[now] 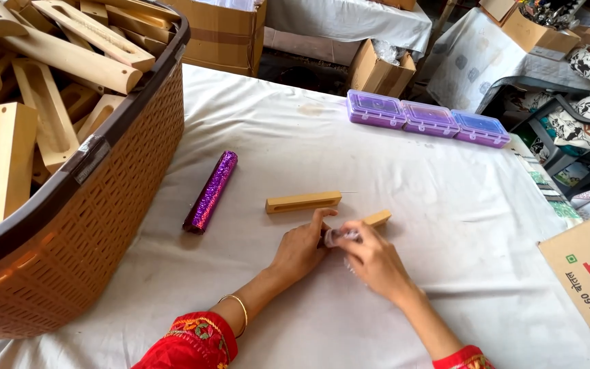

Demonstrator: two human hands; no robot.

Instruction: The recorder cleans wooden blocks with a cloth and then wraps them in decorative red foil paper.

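wooden block (pixel 377 219) lies flat on the white cloth (pixel 295 137), steadied there by the left hand (pixel 302 247), curled over its near end. right hand (pixel 375 260) pinches a small clear piece (pixel 341 236) against it. a second block (pixel 303 201) sits just beyond, purple foil roll (pixel 211 192) and brown basket (pixel 104 205) further left.

We look down from a single head-worn camera, close above our hands (pixel 339 249), facing forward across the white-covered bench (pixel 349 150) toward stacked boxes (pixel 380 68) beyond.
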